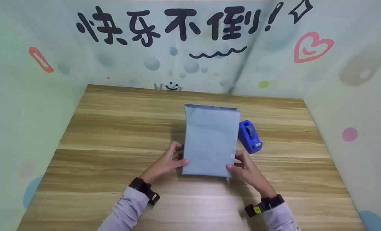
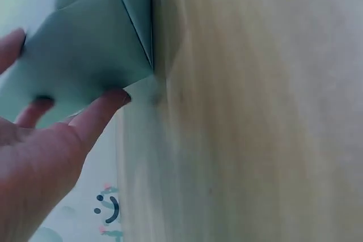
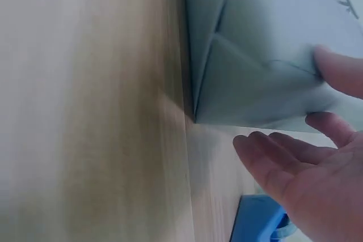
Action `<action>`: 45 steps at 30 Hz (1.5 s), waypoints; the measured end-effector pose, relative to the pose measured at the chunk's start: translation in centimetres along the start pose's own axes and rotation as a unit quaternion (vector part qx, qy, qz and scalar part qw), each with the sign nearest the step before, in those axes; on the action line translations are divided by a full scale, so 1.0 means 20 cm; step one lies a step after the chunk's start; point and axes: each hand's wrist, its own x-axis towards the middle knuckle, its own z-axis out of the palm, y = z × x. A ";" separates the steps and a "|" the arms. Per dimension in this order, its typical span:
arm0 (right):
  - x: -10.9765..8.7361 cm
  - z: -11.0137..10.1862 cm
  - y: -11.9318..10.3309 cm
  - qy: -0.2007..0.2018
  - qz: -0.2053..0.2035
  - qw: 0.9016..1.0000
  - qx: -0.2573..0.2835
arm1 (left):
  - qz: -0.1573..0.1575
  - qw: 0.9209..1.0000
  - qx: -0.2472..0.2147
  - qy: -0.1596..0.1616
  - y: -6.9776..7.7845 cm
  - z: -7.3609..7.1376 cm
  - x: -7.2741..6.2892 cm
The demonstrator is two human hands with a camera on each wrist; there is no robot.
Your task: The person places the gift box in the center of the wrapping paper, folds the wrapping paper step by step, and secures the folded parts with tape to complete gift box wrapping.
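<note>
A light blue paper bag (image 1: 211,141) has its broad face toward the head camera, with a darker blue edge along its far end. Folded flaps cross its near end (image 2: 85,43) in the left wrist view, close over the wooden table. My left hand (image 1: 168,162) holds the near left side, thumb on the broad face and fingers at the side. At the near right corner, my right hand (image 1: 249,170) grips the bag between thumb and index finger. The other right fingers (image 3: 283,151) stretch out below it in the right wrist view.
A blue tape dispenser (image 1: 250,137) sits on the table just right of the bag, beyond my right hand. The wooden table (image 1: 113,134) is bounded by a printed backdrop (image 1: 129,70) at the back and on both sides.
</note>
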 end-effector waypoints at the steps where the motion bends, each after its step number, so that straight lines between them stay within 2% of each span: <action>1: -0.02 0.00 -0.01 0.000 0.003 1.000 0.002 | 0.000 1.000 -0.001 0.003 0.00 0.00 -0.01; 7: -0.09 0.02 -0.06 0.012 0.027 0.999 0.027 | 0.010 1.000 0.017 0.017 0.01 0.01 -0.05; 10: -0.09 0.02 -0.08 0.025 0.019 0.999 0.024 | 0.022 0.999 0.032 0.014 0.02 0.00 -0.05; 14: -0.06 0.02 -0.09 0.015 0.006 1.000 0.002 | 0.024 0.998 0.055 0.015 0.02 -0.01 -0.05; 16: -0.06 0.02 -0.09 0.005 0.002 1.000 0.003 | 0.010 0.999 0.041 0.010 0.03 -0.01 -0.06; 19: -0.04 0.01 -0.12 -0.002 0.009 1.000 0.026 | 0.005 1.000 0.014 -0.001 0.05 -0.02 -0.05; 24: 0.00 0.03 -0.18 0.018 0.001 0.996 0.086 | 0.034 0.999 -0.029 -0.002 0.12 -0.01 -0.04; 34: -0.02 0.13 -0.22 0.101 0.024 0.986 0.132 | 0.052 0.994 -0.071 0.071 0.15 0.09 -0.04; 41: -0.02 0.20 -0.26 0.135 0.014 0.967 0.214 | 0.049 0.989 -0.086 0.109 0.18 0.14 -0.05; 45: -0.02 0.23 -0.29 0.164 0.018 0.957 0.239 | 0.059 0.985 -0.089 0.134 0.20 0.17 -0.05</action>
